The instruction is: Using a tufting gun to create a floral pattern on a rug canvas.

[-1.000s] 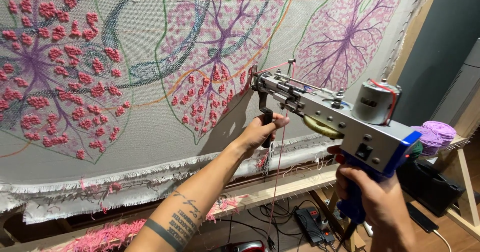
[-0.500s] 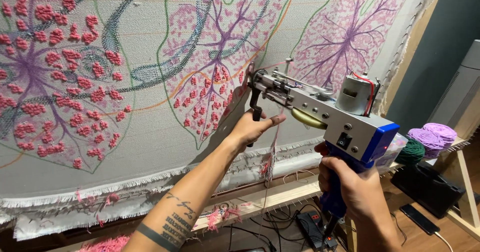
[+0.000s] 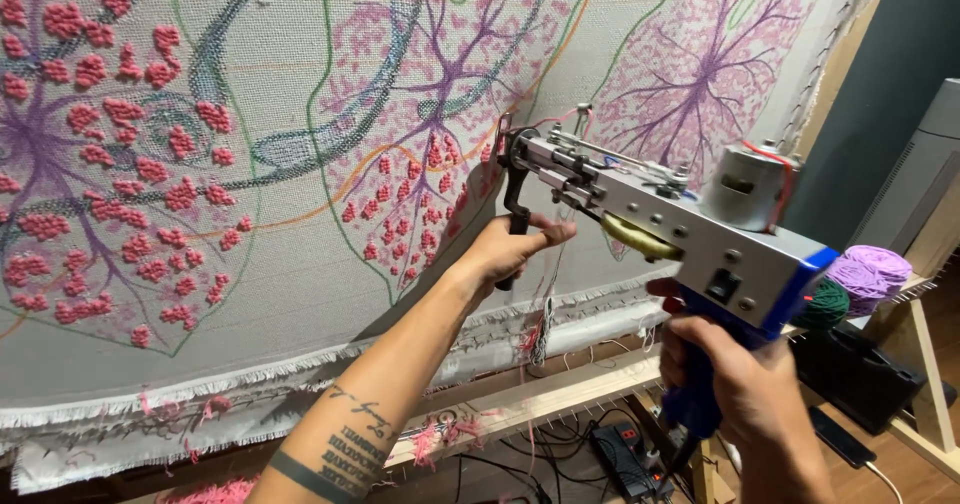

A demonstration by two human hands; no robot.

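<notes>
The right hand is clamping the blue rear handle of the tufting gun, and the left hand is closing round its black front handle. The gun's tip is pressing the cloth at the pink leaf. Uneven pressure is risking skipped loops or a tear.

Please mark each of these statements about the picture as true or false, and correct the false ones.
1. The right hand holds the blue grip of the tufting gun. True.
2. The left hand rests flat on the cloth. False: it grasps the gun's black front handle.
3. The gun's tip is at the cloth. True.
4. The tufted dots on the cloth are mostly green. False: they are pink and red.
5. Purple and green yarn balls sit at the right. True.
</notes>
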